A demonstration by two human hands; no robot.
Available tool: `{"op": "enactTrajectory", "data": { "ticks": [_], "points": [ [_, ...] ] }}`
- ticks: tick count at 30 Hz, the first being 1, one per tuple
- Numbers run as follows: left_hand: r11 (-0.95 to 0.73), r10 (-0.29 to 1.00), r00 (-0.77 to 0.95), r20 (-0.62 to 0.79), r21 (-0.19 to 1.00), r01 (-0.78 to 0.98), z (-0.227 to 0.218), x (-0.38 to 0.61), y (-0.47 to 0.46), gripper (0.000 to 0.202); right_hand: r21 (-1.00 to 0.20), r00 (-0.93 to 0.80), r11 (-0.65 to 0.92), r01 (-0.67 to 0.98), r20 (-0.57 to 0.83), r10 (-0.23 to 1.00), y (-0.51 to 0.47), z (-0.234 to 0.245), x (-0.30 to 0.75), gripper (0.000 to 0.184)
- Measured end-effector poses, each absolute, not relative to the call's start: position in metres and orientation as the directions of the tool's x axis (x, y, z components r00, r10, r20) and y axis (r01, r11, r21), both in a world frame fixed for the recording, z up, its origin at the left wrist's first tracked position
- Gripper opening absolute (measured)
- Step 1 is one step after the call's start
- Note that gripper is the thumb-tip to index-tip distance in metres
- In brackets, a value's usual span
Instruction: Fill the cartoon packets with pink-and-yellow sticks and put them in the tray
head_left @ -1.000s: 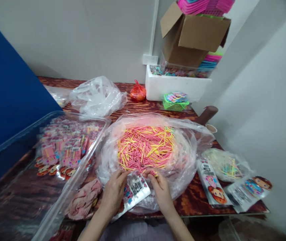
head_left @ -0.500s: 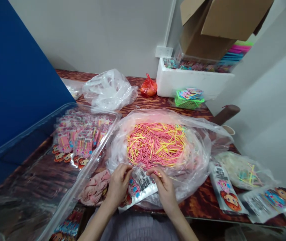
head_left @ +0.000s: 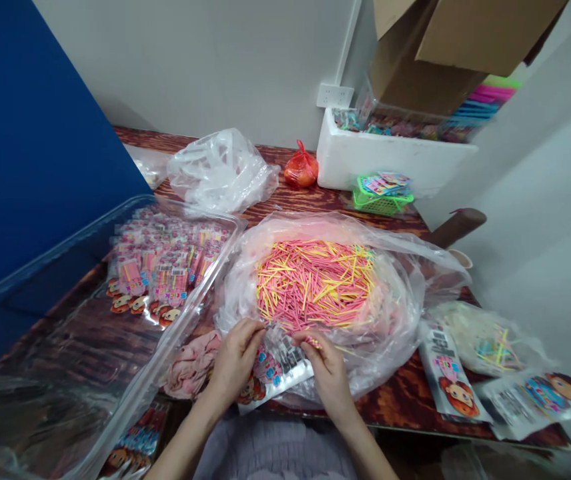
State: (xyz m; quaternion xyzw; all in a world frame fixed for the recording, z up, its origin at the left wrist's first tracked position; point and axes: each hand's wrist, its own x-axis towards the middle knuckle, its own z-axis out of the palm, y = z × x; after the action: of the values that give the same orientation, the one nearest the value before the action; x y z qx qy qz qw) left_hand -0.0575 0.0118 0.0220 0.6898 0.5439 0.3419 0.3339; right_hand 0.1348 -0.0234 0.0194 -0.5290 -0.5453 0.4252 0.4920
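A clear plastic bag [head_left: 400, 333] lies wide open in front of me, full of thin pink and yellow sticks [head_left: 315, 283]. At its near edge lies a silver printed pouch [head_left: 290, 380] with a barcode and a cartoon face. My left hand [head_left: 238, 353] is closed in a pinch at the pouch's upper left; what its fingertips grip is too small to make out. My right hand [head_left: 328, 367] is closed around a small bunch of sticks, whose ends show at the fingers. Part of the pouch is hidden by my left hand.
On the left, a clear plastic bin [head_left: 175, 333] holds many filled packets [head_left: 165, 267]. A pink cloth [head_left: 193, 367] lies beside it. Silver pouches [head_left: 453, 380] and a smaller stick bag [head_left: 490, 340] lie right. Behind stand a green basket [head_left: 380, 203] and a white foam box [head_left: 390, 160].
The camera view has shifted slightly, so the background sits a little further right and higher. Both hands keep nearly the same pose over the pouch.
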Motion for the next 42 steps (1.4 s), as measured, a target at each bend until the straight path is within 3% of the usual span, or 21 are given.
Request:
{"op": "enactTrajectory", "data": {
  "ticks": [11,16,19,22,25,28,31,38,40,42],
  "points": [
    [-0.171,0.983,0.134,0.123,0.875,0.454,0.035,-0.051,0.013,0.02,-0.988,0.042,0.053,0.142,0.06,0.997,-0.023,0.019,0.141,0.017],
    [-0.168,0.984,0.133,0.12,0.875,0.454,0.035,-0.052,0.013,0.019,-0.967,0.181,-0.021,0.256,0.026,0.983,-0.01,0.017,0.174,0.02],
    [-0.169,0.983,0.145,0.115,0.873,0.457,0.035,-0.052,0.013,0.02,-0.914,0.175,0.023,0.405,0.102,0.979,0.01,0.019,0.196,0.017],
    [-0.165,0.983,0.152,0.106,0.877,0.45,0.034,-0.052,0.012,0.02,-0.728,0.012,0.159,0.667,0.224,0.975,0.035,0.02,0.208,0.017],
    [-0.166,0.981,0.163,0.104,0.886,0.432,0.034,-0.052,0.011,0.02,-0.404,-0.131,0.231,0.885,0.259,0.957,0.057,0.019,0.212,0.023],
    [-0.166,0.98,0.172,0.101,0.891,0.423,0.034,-0.054,0.01,0.02,-0.111,-0.336,0.36,0.926,0.189,0.923,0.073,0.018,0.209,0.026],
    [-0.159,0.982,0.161,0.099,0.894,0.418,0.035,-0.055,0.009,0.018,0.013,-0.483,0.485,0.874,0.121,0.867,0.081,0.016,0.206,0.02],
    [-0.161,0.981,0.162,0.102,0.9,0.406,0.036,-0.056,0.008,0.018,-0.043,-0.43,0.441,0.897,0.159,0.889,0.084,0.01,0.211,0.022],
    [-0.159,0.981,0.164,0.101,0.902,0.401,0.037,-0.056,0.009,0.018,-0.124,-0.382,0.409,0.904,0.197,0.903,0.086,0.013,0.213,0.025],
    [-0.155,0.982,0.162,0.098,0.908,0.39,0.039,-0.055,0.01,0.018,-0.297,-0.307,0.378,0.877,0.261,0.915,0.087,0.02,0.212,0.024]
  ]
}}
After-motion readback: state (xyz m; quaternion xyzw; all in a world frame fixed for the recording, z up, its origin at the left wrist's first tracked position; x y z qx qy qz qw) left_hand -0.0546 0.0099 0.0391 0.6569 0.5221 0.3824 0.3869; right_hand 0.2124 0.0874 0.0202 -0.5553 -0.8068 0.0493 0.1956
